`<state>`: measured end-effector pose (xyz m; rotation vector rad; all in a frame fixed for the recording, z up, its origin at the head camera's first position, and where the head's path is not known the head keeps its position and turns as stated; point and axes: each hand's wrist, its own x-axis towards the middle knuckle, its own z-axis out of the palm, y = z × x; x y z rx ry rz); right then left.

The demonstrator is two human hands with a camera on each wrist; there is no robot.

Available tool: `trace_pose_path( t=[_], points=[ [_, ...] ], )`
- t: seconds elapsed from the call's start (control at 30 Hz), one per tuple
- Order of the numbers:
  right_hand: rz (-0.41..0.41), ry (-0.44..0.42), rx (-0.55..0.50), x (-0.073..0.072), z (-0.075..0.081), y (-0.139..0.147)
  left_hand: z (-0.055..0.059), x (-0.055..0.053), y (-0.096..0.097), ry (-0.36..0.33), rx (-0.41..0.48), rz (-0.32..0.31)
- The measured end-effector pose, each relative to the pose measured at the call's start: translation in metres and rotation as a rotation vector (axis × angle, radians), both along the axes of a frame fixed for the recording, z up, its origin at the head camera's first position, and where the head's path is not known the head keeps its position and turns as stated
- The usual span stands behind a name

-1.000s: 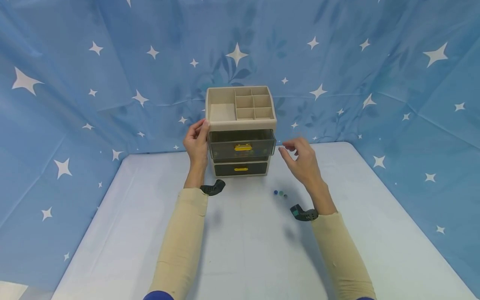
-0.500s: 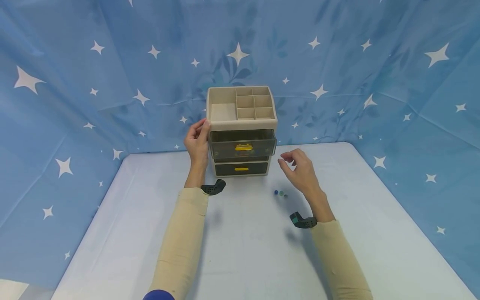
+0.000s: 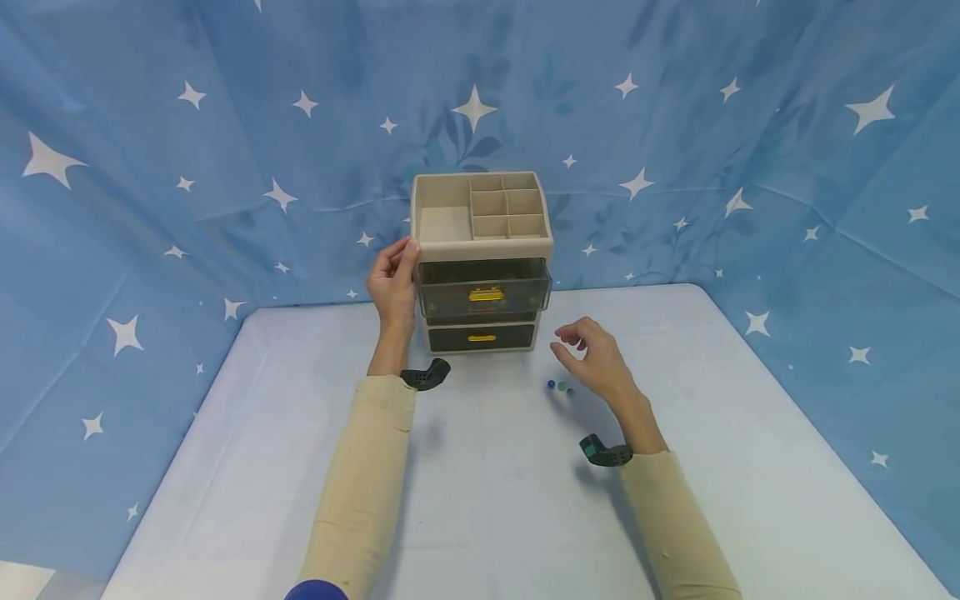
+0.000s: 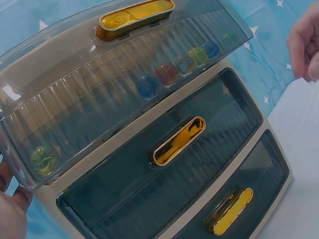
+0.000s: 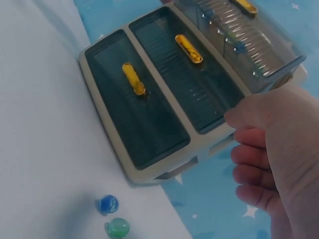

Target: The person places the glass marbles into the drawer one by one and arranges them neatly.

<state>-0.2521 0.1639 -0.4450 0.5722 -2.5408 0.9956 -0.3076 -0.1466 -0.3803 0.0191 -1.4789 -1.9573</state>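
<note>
A beige desktop drawer organizer [image 3: 483, 249] stands at the back of the table, its smoky clear top drawer [image 3: 448, 300] pulled out. Through that drawer's front, the left wrist view shows several glass marbles, among them a red marble [image 4: 166, 74] and a yellow-green marble [image 4: 43, 160] in the near corner. My left hand [image 3: 393, 293] grips the organizer's upper left side, thumb at the front edge. My right hand [image 3: 597, 360], fingers loosely bent and holding nothing, hovers over the table near a blue marble [image 5: 108, 204], a green marble [image 5: 118, 227] and a darker marble [image 3: 571, 392].
Two lower drawers with yellow handles, the middle drawer [image 4: 134, 174] and the bottom drawer [image 3: 450, 340], are closed. Open compartments [image 3: 491, 202] divide the organizer's top. A blue star-patterned curtain [image 3: 330, 150] hangs behind the white-covered table [image 3: 480, 483].
My right hand has come down and toward me, from beside the top drawer to just above the loose marbles. The left hand and the organizer stay put.
</note>
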Motion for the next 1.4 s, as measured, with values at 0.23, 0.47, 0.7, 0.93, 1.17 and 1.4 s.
trace_pose_path(
  t=[0.23,0.47,0.7,0.93,1.17,1.4],
  points=[
    [0.032,-0.055,0.032,-0.003,-0.009,0.004,0.002,0.002,0.001,0.025,-0.019,0.010],
    [0.043,-0.169,0.075,-0.004,-0.018,0.007,-0.002,0.000,0.001,0.024,-0.001,-0.015],
    [0.049,-0.254,0.103,-0.005,-0.025,0.007,0.000,0.002,0.000,0.011,-0.008,-0.020],
    [0.050,-0.317,0.120,-0.006,-0.034,0.010,0.016,0.021,0.005,0.012,-0.012,-0.025],
    [0.073,-0.364,0.145,-0.007,-0.040,0.012,0.018,0.025,0.006,0.016,-0.019,-0.026],
    [0.109,-0.363,0.174,-0.008,-0.044,0.013,0.017,0.025,0.006,0.021,-0.017,-0.022]
  ],
)
